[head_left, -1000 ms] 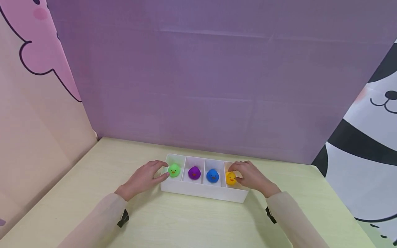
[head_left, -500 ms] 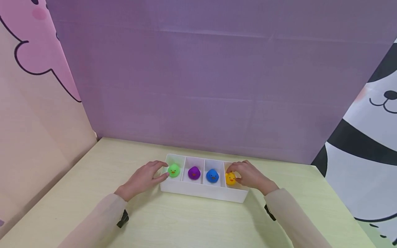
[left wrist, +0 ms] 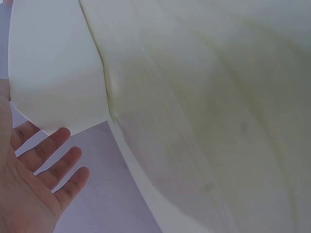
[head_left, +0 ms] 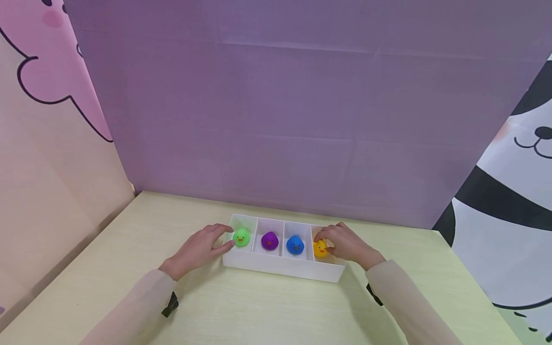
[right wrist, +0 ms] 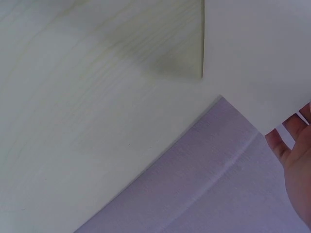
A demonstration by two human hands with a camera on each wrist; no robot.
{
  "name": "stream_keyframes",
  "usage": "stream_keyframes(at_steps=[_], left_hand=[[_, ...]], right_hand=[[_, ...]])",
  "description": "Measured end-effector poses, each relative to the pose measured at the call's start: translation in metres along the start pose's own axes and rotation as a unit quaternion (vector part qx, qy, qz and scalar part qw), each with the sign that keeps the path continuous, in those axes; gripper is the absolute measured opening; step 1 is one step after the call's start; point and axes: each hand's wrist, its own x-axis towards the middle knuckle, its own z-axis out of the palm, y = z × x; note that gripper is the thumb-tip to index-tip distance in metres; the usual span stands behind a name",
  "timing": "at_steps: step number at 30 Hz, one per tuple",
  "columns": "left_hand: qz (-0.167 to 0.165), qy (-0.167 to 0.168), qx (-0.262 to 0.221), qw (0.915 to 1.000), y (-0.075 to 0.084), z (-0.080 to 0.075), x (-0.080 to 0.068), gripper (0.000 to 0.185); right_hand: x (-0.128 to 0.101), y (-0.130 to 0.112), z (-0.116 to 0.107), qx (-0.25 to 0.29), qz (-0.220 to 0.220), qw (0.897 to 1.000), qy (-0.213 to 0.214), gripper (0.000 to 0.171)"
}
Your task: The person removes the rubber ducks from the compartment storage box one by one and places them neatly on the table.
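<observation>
A white divided box (head_left: 282,268) stands on the table, with one rubber duck in each compartment. From left to right these are a green duck (head_left: 241,237), a purple duck (head_left: 270,241), a blue duck (head_left: 295,245) and a yellow duck (head_left: 320,248). My left hand (head_left: 200,248) is at the box's left end, thumb and index finger spread beside the green duck. In the left wrist view its other fingers (left wrist: 68,182) lie apart outside the box wall. Over the right end, my right hand (head_left: 347,244) pinches the yellow duck between thumb and curled index finger.
The pale wooden table (head_left: 258,311) runs back to a purple backdrop (head_left: 284,120). A printed pink figure (head_left: 56,62) is on the left wall, and a printed panda (head_left: 513,230) on the right. Black wrist straps (head_left: 170,304) show below both sleeves.
My right hand has shifted slightly left, closer around the yellow duck. The left hand, the box and the other ducks keep their places.
</observation>
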Motion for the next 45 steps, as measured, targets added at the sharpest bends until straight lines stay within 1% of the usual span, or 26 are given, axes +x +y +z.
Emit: stream_keyframes(at_steps=[15, 22, 30, 37, 45], left_hand=[[-0.005, -0.009, -0.003, 0.9999, 0.002, -0.002, 0.000, 0.042], [0.000, -0.005, -0.004, 1.0000, 0.002, -0.001, 0.000, 0.041], [0.000, -0.004, -0.002, 1.0000, 0.000, 0.000, 0.001, 0.042], [0.000, -0.004, -0.002, 1.0000, 0.001, -0.001, 0.000, 0.041], [-0.002, -0.008, -0.003, 1.0000, 0.001, -0.001, 0.000, 0.042]], right_hand=[[0.000, 0.000, -0.001, 0.000, 0.000, 1.000, -0.005, 0.025], [-0.001, 0.000, -0.003, 0.000, -0.002, 1.000, -0.010, 0.025], [0.001, 0.000, -0.013, -0.009, -0.009, 1.000, 0.002, 0.027], [0.001, -0.002, -0.024, -0.014, -0.006, 1.000, -0.004, 0.028], [-0.001, 0.001, -0.039, -0.019, -0.017, 1.000, 0.015, 0.029]])
